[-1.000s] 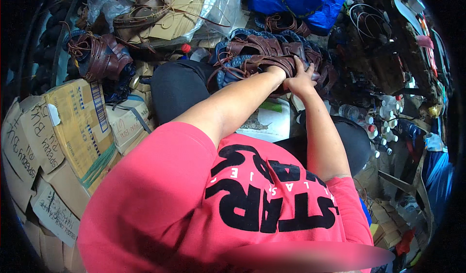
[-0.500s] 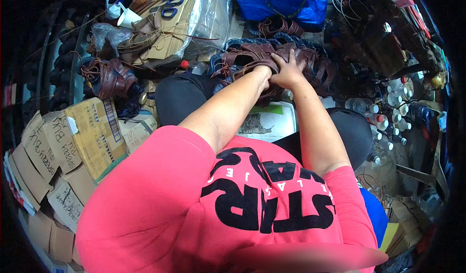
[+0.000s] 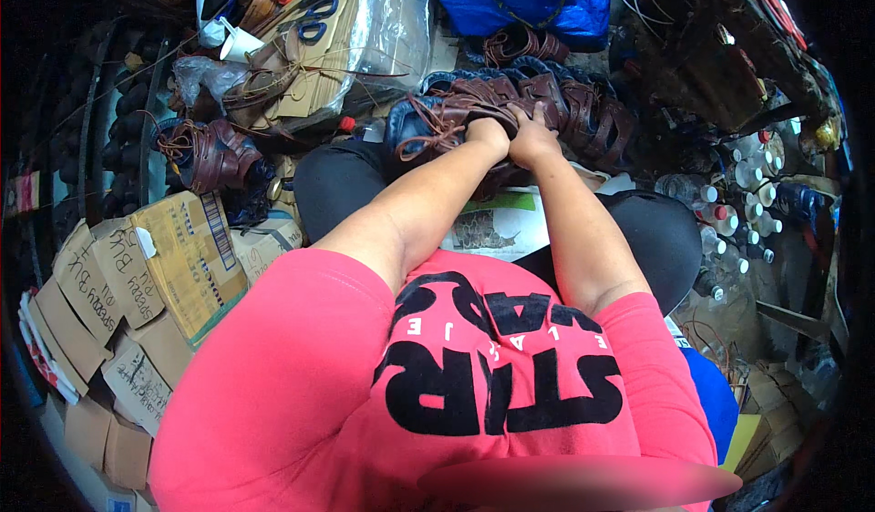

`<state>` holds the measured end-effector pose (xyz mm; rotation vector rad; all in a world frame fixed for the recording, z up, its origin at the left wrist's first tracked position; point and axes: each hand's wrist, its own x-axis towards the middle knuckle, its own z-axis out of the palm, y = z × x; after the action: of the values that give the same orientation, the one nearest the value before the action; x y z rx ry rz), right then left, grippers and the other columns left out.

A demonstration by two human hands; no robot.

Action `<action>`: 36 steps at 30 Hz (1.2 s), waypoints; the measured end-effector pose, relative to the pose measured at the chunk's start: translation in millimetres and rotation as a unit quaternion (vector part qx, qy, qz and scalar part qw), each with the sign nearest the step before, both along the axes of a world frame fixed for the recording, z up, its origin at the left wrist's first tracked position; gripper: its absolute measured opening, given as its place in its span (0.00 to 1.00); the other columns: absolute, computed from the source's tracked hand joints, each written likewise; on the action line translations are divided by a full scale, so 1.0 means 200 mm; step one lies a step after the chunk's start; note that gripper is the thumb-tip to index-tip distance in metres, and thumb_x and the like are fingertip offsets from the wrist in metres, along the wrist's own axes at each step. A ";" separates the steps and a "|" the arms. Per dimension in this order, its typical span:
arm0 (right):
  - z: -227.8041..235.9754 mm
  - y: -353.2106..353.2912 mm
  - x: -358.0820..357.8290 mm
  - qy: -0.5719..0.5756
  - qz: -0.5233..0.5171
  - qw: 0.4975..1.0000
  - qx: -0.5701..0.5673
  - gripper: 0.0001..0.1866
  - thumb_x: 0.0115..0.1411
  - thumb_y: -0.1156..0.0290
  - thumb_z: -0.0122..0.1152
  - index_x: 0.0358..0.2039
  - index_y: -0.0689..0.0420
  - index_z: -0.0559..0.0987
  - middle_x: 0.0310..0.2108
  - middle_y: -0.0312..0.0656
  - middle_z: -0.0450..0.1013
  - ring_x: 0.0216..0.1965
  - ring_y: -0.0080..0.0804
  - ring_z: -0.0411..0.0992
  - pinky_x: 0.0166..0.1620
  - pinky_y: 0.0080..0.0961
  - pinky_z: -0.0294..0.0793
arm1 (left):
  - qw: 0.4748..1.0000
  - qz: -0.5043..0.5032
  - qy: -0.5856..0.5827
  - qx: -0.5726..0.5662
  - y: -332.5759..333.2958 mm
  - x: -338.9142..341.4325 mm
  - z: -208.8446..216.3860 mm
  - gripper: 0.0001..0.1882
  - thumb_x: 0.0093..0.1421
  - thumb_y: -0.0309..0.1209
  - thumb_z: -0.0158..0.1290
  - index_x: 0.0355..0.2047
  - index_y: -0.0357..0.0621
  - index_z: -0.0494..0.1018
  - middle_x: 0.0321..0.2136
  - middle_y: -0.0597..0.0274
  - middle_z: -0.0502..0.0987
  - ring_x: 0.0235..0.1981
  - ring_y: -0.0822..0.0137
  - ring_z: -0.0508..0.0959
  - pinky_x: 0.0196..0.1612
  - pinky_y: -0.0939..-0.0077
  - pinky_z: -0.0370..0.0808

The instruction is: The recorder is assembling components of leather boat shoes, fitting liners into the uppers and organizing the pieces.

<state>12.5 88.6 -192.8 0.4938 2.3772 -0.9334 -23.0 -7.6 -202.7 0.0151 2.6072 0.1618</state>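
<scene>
A brown leather lace-up shoe point(image 3: 447, 116) with a dark blue part and loose brown laces lies across the space between my knees. At its opening is my left hand point(image 3: 488, 137), its fingertips hidden by the leather. Close beside it, my right hand point(image 3: 532, 138) grips the shoe's right side, fingers bent over the brown edge. Several similar brown and blue shoes point(image 3: 597, 120) are bunched just behind and to the right. Beneath my hands is a pale surface point(image 3: 501, 230) with a green strip.
At far left are a white cup point(image 3: 240, 45), blue-handled scissors point(image 3: 317, 20) and clear plastic sheeting point(image 3: 392, 25). More brown shoes point(image 3: 219, 152) sit left, above cardboard boxes point(image 3: 187, 252). A blue bag point(image 3: 529, 2) stands at the back. Several plastic bottles point(image 3: 720, 220) lie right.
The shoe's laced blue end now shows more plainly at the left of my hands. My right hand's spread fingers have drawn in and bent over the leather, close to my left hand.
</scene>
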 end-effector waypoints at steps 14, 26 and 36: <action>-0.08 0.03 -0.07 0.068 0.164 0.983 0.040 0.41 0.49 0.69 0.57 0.60 0.23 0.50 0.66 0.42 0.32 0.61 0.51 0.51 0.57 0.44 0.60 | 0.976 -0.121 -0.064 0.168 -0.03 0.28 0.17 0.15 0.52 0.33 0.44 0.32 0.34 0.72 0.33 0.39 0.74 0.37 0.45 0.75 0.43 0.56 0.69; -0.10 0.01 -0.13 0.180 0.228 0.952 -0.091 0.38 0.44 0.76 0.57 0.58 0.37 0.62 0.58 0.48 0.56 0.55 0.44 0.61 0.54 0.30 0.64 | 0.937 -0.136 0.014 0.321 -0.23 0.28 0.36 0.09 0.54 0.31 0.43 0.30 0.39 0.69 0.27 0.43 0.74 0.33 0.45 0.75 0.37 0.55 0.70; 0.02 -0.23 -0.06 -0.095 -0.071 0.878 -0.464 0.20 0.59 0.67 0.48 0.51 0.59 0.69 0.50 0.40 0.67 0.50 0.27 0.64 0.52 0.24 0.62 | 0.935 -0.340 -0.097 -0.002 -0.25 -0.02 0.70 0.12 0.44 0.24 0.50 0.30 0.38 0.77 0.34 0.46 0.76 0.37 0.52 0.77 0.40 0.63 0.73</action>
<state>-0.3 42.0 -189.6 0.3366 1.4694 -1.8238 -26.3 -58.1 -63.6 0.8428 2.2539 -0.0903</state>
